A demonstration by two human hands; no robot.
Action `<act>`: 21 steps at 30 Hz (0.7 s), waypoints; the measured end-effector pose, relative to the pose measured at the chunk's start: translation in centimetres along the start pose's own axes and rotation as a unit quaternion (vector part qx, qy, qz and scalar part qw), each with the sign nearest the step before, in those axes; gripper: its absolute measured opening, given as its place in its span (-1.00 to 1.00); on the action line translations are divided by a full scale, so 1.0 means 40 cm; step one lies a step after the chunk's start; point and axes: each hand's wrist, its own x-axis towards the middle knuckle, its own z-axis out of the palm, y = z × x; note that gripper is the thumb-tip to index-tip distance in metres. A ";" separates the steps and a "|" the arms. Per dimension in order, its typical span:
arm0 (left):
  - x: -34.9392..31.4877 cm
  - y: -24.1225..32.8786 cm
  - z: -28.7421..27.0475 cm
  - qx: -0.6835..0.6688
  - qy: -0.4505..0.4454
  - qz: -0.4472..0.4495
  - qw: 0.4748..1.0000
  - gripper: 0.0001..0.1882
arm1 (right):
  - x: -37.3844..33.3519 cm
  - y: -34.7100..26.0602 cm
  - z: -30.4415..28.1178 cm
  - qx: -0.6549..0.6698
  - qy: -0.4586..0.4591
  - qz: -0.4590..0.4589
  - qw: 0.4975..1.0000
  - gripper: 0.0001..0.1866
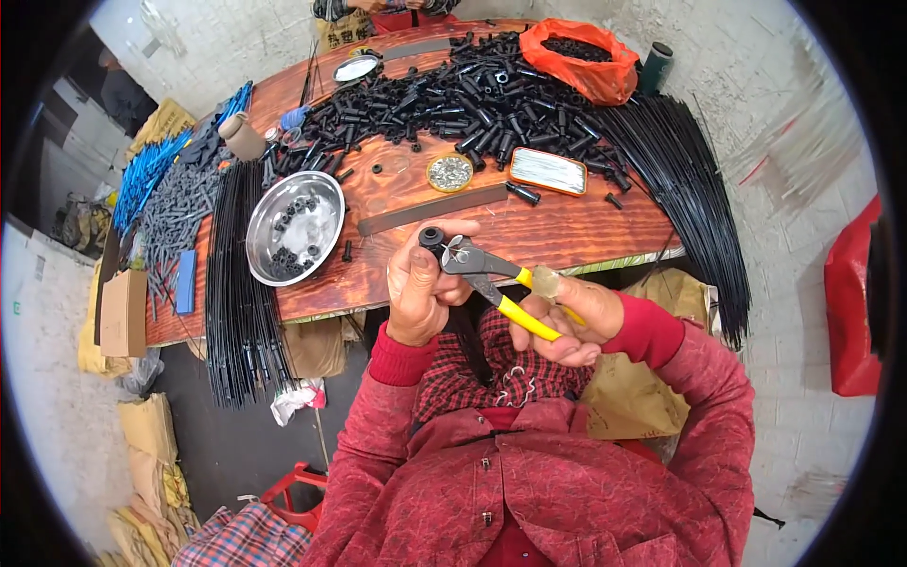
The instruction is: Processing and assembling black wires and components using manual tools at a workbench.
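Over the near table edge, my left hand (416, 295) is closed round a black plastic fitting (432, 236), its round end with a hole facing up. Long black rods hang down below that hand; whether they join the fitting I cannot tell. My right hand (574, 319) grips yellow-handled pliers (487, 279), and its thumb has a pale wrapping. The dark jaws of the pliers meet the side of the fitting, where a bit of thin pale wire or metal shows. Beyond my hands a flat dark metal bar (433, 209) lies on the table.
A steel bowl (295, 229) holds small black rings. Nearby are a round tin (450, 172) of metal bits and a tray (548, 171) of thin white pins. A heap of black fittings (491, 99), an orange bag (578, 61) and black rod bundles (675, 180) surround them. Someone sits opposite.
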 end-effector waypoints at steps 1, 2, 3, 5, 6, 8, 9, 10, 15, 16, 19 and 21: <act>0.001 0.000 -0.001 0.002 0.004 -0.003 1.000 -0.37 | 0.008 0.009 0.000 0.016 -0.008 -0.010 1.000 -0.09; 0.001 -0.001 -0.002 0.003 0.004 -0.001 1.000 -0.37 | 0.015 0.016 0.000 0.017 -0.008 -0.018 1.000 -0.11; 0.001 -0.002 -0.002 0.005 0.006 -0.006 1.000 -0.37 | 0.023 0.021 0.001 0.011 -0.004 -0.022 1.000 -0.11; 0.002 -0.007 0.001 0.037 0.034 0.020 0.999 -0.36 | 0.034 0.026 0.007 0.006 -0.017 -0.056 0.998 -0.13; 0.002 -0.008 0.001 0.038 0.033 0.018 0.999 -0.36 | 0.031 0.024 0.011 0.000 0.002 -0.067 0.998 -0.15; 0.006 -0.009 0.000 0.043 0.058 0.017 0.997 -0.36 | 0.018 0.011 0.014 -0.031 0.023 -0.070 0.997 -0.16; 0.008 -0.009 -0.002 0.052 0.052 0.023 0.997 -0.36 | 0.009 0.003 0.015 -0.059 0.045 -0.066 0.995 -0.17; 0.011 -0.008 -0.004 0.038 0.051 0.028 0.998 -0.36 | -0.007 -0.011 0.011 -0.077 0.051 -0.062 0.994 -0.18; 0.020 -0.011 0.004 0.037 0.019 0.036 0.998 -0.36 | -0.051 -0.076 0.001 -0.234 0.089 -0.140 0.958 -0.55; 0.018 -0.013 0.008 0.057 0.021 0.054 0.997 -0.37 | -0.057 -0.085 0.006 -0.260 0.134 -0.121 0.948 -0.56; 0.001 -0.002 0.002 0.078 0.056 0.089 0.991 -0.38 | -0.090 -0.105 0.018 -0.283 0.191 -0.109 0.933 -0.56; -0.017 0.019 -0.020 0.079 0.081 0.122 0.986 -0.40 | -0.111 -0.112 0.005 -0.219 0.237 -0.223 0.920 -0.55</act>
